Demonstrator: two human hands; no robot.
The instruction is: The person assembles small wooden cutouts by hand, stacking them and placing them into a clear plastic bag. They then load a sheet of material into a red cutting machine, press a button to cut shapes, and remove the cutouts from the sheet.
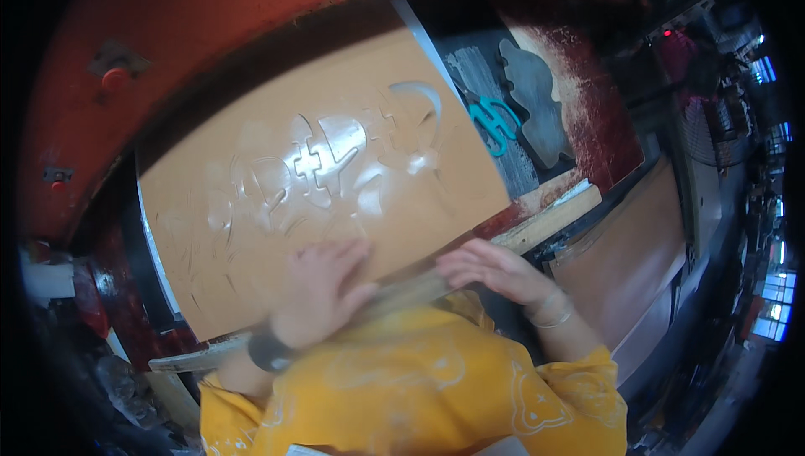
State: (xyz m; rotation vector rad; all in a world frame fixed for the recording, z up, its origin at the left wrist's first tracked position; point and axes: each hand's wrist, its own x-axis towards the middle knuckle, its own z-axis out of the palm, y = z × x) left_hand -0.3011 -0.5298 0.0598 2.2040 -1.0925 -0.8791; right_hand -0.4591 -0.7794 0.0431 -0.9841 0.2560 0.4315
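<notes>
A large tan sheet or board [226,145], scored with several curved cut lines, lies at a slant before me. Shiny, clear-looking cut pieces [344,137] rest on its middle, and a pale curved strip [428,99] is near the upper right. My left hand [323,288], blurred by motion, is over the board's near edge with fingers outstretched and thumb apart. My right hand [495,271] is beside the lower right edge, fingers extended and holding nothing. Whether either hand touches the board, I cannot tell.
Beyond the board curves an orange-red machine body [251,11] with a red button [116,78]. To the right lie teal-handled scissors [496,125] and a dark grey wavy-edged plate [537,99]. A wooden strip [549,219] runs along the near edge; brownish sheets [629,263] stand right.
</notes>
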